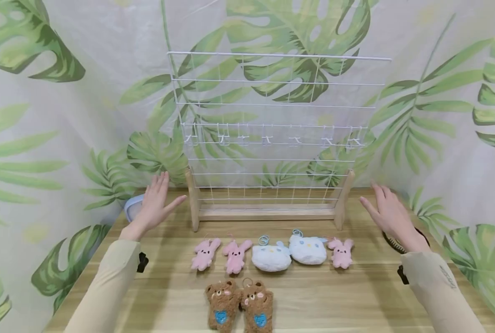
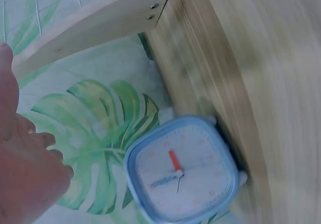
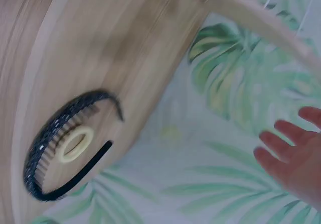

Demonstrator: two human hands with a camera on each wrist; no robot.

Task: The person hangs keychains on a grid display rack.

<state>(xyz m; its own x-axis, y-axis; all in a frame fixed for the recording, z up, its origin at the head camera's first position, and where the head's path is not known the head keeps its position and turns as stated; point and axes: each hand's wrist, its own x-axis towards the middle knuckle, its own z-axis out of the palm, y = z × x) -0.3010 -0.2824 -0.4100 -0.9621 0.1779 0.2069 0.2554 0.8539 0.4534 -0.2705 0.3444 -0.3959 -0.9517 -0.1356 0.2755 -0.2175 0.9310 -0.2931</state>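
Note:
My left hand [image 1: 153, 206] is spread in the air on the left, near a light-blue alarm clock [image 2: 180, 170]. On the other side my right hand [image 1: 388, 215] hovers with loosely straight fingers, above a black headband [image 3: 47, 138]. Neither hand holds anything. Between them a white wire grid rack [image 1: 272, 106] stands on a wooden base [image 1: 268, 215], with several small hooks [image 1: 266, 139] along one row. In front lie three pink bunny plush charms [image 1: 235, 256], two white plush pouches [image 1: 271, 257] with blue rings, and two brown bear plush charms [image 1: 257, 307].
A pale yellow ring [image 3: 76, 143] lies inside the headband on the wooden table [image 1: 314, 300]. The clock stands at the table's back left corner. A leaf-patterned cloth [image 1: 418, 46] hangs behind and at the sides.

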